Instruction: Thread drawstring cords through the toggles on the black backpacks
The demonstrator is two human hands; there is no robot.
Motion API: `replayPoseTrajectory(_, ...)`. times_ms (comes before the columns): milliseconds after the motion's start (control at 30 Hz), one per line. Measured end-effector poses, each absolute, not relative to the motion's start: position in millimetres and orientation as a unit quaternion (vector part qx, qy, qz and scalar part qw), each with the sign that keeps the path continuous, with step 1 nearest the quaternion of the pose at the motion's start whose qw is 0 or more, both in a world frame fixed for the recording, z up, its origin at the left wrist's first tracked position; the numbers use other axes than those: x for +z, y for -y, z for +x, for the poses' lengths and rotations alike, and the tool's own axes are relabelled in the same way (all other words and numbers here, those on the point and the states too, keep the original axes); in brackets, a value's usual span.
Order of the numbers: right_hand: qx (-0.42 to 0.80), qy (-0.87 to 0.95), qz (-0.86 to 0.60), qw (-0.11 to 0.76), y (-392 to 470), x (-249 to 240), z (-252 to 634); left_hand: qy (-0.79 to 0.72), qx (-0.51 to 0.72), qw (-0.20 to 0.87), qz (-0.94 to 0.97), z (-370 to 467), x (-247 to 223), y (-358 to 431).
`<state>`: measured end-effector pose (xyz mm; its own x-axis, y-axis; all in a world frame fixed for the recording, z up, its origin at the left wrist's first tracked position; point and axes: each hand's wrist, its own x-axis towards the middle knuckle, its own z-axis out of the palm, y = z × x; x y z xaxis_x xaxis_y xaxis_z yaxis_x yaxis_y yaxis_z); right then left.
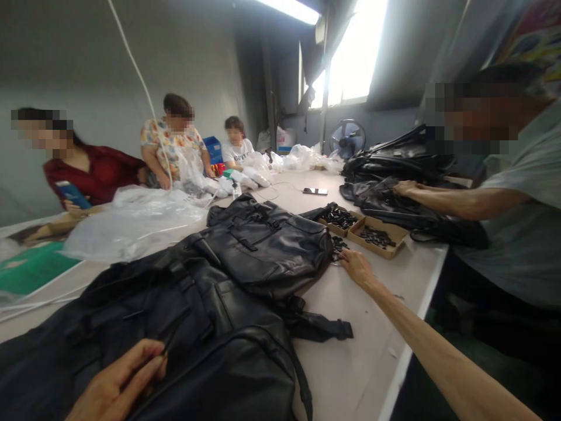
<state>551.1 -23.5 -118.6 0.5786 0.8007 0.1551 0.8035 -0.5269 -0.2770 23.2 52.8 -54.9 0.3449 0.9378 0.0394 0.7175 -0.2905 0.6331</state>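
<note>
My left hand [127, 374] is closed at the lower left, pinching a thin dark strap end over a black backpack [228, 310]. A second black backpack [267, 240] lies just beyond it. My right hand [356, 266] reaches to a small pile of black pieces [338, 247] beside that second bag; its fingertips touch the pile's edge, and whether they grip a piece is too small to tell. Behind the hand stand two cardboard boxes, one with black buckle-like parts [339, 217], the other with flat black pieces [377, 237].
A person at the right handles black bags [394, 199]. Three people sit or stand along the left and far side near clear plastic bags [140, 216]. A phone [315, 191] lies mid-table, a fan [347, 138] stands behind, and a green box [37, 266] is at left.
</note>
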Motion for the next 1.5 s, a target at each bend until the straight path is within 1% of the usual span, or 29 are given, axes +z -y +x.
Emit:
replayPoseTrajectory(67,-0.018,0.465,-0.875,0.136,20.7,-117.2,547.0,-0.528,0.197,0.327,0.759,27.5,-40.9,-52.3)
replayPoseTrajectory(100,-0.023,0.471,-0.873,0.125,19.7,-115.9,545.9,-0.53,0.213,0.338,0.748,29.2,-36.7,-51.8)
replayPoseTrajectory(200,-0.025,0.493,-0.864,0.096,17.2,-111.8,546.1,-0.535,0.263,0.328,0.733,32.4,-34.7,-49.9)
replayPoseTrajectory(333,-0.031,0.523,-0.847,0.093,16.8,-110.1,549.7,-0.452,0.248,0.29,0.807,33.9,-40.3,-49.2)
replayPoseTrajectory(433,-0.044,0.535,-0.835,0.123,21.1,-111.0,552.9,-0.399,0.247,0.256,0.845,34.1,-41.3,-50.3)
replayPoseTrajectory(533,-0.051,0.532,-0.828,0.17,26.7,-103.7,554.0,-0.385,0.246,0.258,0.851,32.8,-39.6,-52.5)
replayPoseTrajectory(600,-0.046,0.543,-0.813,0.207,28.5,-88.0,547.8,-0.398,0.261,0.282,0.833,31.2,-35.4,-53.7)
replayPoseTrajectory(700,-0.027,0.6,-0.755,0.264,26.6,-45.7,514.5,-0.437,0.299,0.336,0.779,30.0,-21.2,-51.6)
replayPoseTrajectory(800,0.035,0.668,-0.676,0.31,24.3,8.7,443.6,-0.434,0.355,0.368,0.741,34.6,1.7,-40.9)
replayPoseTrajectory(833,0.106,0.679,-0.639,0.347,24.4,25.7,413.5,-0.422,0.37,0.362,0.744,37.6,9.7,-35.3)
replayPoseTrajectory(867,0.169,0.688,-0.607,0.36,25.0,40.6,382.1,-0.408,0.378,0.346,0.755,40.9,16.8,-28.9)
replayPoseTrajectory(933,0.245,0.694,-0.559,0.382,26.9,61.3,321.0,-0.374,0.379,0.302,0.791,46.2,26.9,-14.7)
replayPoseTrajectory(967,0.288,0.698,-0.536,0.377,27.7,66.5,294.0,-0.358,0.375,0.282,0.807,47.3,29.4,-7.4)
replayPoseTrajectory(1067,0.379,0.699,-0.476,0.375,28.0,66.1,235.0,-0.332,0.368,0.246,0.833,41.9,30.0,12.5)
replayPoseTrajectory(1133,0.4,0.707,-0.454,0.365,26.6,60.4,213.3,-0.335,0.366,0.24,0.835,32.7,29.0,23.2)
replayPoseTrajectory(1267,0.408,0.72,-0.453,0.333,22.1,54.8,192.2,-0.345,0.377,0.237,0.826,14.1,30.5,36.1)
replayPoseTrajectory(1367,0.46,0.696,-0.447,0.322,19.4,56.5,185.7,-0.37,0.374,0.205,0.825,6.6,30.0,37.7)
replayPoseTrajectory(1433,0.493,0.683,-0.437,0.315,18.1,57.3,185.0,-0.393,0.37,0.222,0.812,4.3,27.7,35.9)
replayPoseTrajectory(1500,0.485,0.693,-0.434,0.31,16.5,56.5,186.2,-0.405,0.376,0.267,0.79,3.3,24.9,33.1)
